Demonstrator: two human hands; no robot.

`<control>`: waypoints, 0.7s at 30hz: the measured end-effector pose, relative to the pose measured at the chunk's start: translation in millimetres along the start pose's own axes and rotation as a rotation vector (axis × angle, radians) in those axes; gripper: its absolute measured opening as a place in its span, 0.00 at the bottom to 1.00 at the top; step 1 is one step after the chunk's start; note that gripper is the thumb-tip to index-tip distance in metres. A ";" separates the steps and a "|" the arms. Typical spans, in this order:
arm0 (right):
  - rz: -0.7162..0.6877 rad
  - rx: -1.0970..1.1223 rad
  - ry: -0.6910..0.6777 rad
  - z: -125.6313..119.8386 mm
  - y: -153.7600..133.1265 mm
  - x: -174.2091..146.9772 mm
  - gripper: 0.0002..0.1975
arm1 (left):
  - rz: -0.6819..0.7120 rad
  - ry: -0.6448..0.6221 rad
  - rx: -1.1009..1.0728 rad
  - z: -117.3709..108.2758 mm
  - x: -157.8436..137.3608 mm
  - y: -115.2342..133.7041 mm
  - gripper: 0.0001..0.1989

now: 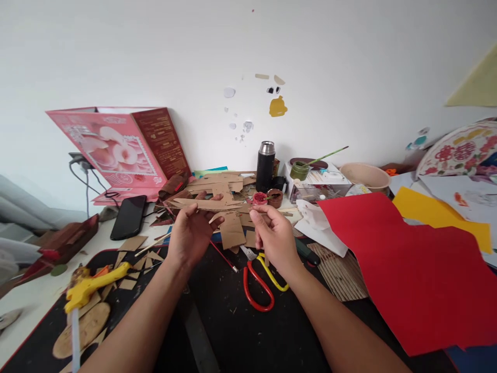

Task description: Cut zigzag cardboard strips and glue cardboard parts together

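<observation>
My left hand (191, 230) holds a long, pointed strip of cut cardboard (212, 204) level, its thumb in front and fingers behind. Thumb and fingertips of my right hand (274, 233) are pinched together near the strip's right end; whatever is between them is too thin to make out. Below my right hand lie scissors (258, 305) with one red and one yellow handle loop. A thin red stick (224, 256) rests between my hands on the black mat (229, 342). Behind them are more cardboard cutouts (233, 233).
At left are a yellow glue gun (97, 284), cardboard scraps (128, 284) and a phone (129, 217). A black flask (265, 168), a red paint pot (260, 198) and a green paint jar (300, 171) stand at the back. Red paper (415, 274) covers the right side.
</observation>
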State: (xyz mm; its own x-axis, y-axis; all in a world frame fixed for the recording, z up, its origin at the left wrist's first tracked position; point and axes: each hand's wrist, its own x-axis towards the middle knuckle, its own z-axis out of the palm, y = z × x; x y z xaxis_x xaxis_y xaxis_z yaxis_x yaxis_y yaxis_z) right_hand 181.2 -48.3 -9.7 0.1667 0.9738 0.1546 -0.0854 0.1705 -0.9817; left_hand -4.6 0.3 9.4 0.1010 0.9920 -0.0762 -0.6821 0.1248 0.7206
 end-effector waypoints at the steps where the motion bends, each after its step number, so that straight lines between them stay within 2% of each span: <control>1: -0.005 -0.005 0.013 -0.3 0.7 0.1 0.24 | 0.015 0.005 -0.011 -0.3 0.4 2.1 0.13; 6: -0.073 -0.159 -0.027 0.3 5.8 -4.3 0.22 | 0.094 -0.016 -0.074 2.8 -3.0 12.8 0.17; 12: -0.223 -0.470 -0.159 8.4 24.8 -12.8 0.16 | 0.064 -0.103 -0.122 17.3 -19.8 18.6 0.25; 16: -0.162 -0.487 -0.182 13.7 33.7 -12.5 0.17 | 0.006 -0.145 -0.164 25.8 -35.2 17.2 0.28; 19: -0.265 -0.610 -0.256 24.3 31.3 -11.9 0.13 | -0.027 -0.262 -0.213 29.6 -46.2 17.0 0.32; 21: -0.357 -0.715 -0.306 39.9 29.6 -11.8 0.11 | -0.050 -0.302 -0.248 30.9 -51.6 17.4 0.33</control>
State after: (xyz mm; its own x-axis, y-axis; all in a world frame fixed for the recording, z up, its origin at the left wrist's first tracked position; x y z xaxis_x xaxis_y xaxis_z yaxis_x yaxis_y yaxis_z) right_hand 137.5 -48.7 -36.2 -0.2156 0.8949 0.3906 0.5788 0.4393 -0.6870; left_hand 0.7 -49.4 47.1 0.3220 0.9384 0.1255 -0.8212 0.2108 0.5303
